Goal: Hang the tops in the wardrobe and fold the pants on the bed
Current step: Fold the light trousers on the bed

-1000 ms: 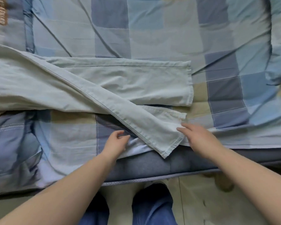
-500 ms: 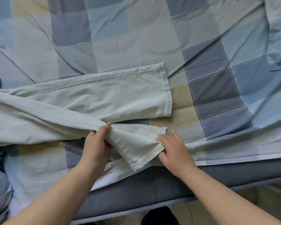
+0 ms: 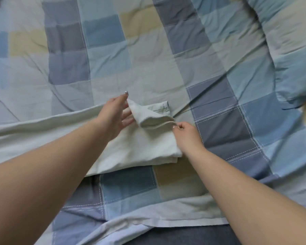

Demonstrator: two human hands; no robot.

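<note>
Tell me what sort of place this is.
Most likely a bedroom: a checked quilt covers a bed with its mattress edge showing, and pale pants lie on it, held by the left hand and right hand.

head view, looking down, bed (image 3: 148,50) close
</note>
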